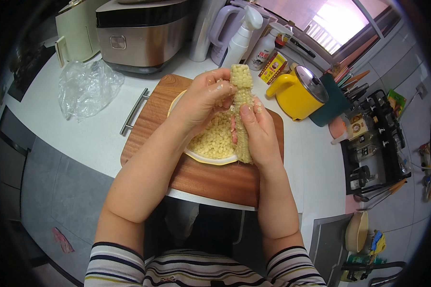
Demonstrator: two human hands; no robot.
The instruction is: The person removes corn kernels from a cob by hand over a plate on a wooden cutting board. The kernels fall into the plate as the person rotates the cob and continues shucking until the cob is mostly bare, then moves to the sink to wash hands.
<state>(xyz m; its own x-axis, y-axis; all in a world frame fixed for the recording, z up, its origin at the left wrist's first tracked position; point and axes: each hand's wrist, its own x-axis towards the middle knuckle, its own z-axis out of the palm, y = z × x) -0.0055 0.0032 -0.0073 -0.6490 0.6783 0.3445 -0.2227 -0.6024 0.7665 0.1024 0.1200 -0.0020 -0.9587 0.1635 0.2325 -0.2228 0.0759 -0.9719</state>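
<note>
An ear of pale corn (pixel 242 118) is held upright in the picture, over the right side of a bowl. Kernels remain at its top end; lower down the cob looks stripped. My right hand (pixel 260 132) is closed round the cob, thumb along its front. My left hand (pixel 210 95) touches the upper cob with thumb and fingers, bits of kernel stuck to them; whether it grips the cob is hard to tell. Beneath the hands, a white, yellow-rimmed bowl (pixel 215 161) contains many loose kernels (pixel 213 143). It rests on a wooden cutting board (pixel 208 184) with a metal handle.
A crumpled plastic bag (pixel 88 89) lies left of the board. Behind stand a rice cooker (pixel 140 39), a white spray bottle (pixel 239 39) and a small yellow box (pixel 273 68). To the right are a yellow electric pot (pixel 296 95), a spice rack (pixel 384 132) and a sink (pixel 327 244).
</note>
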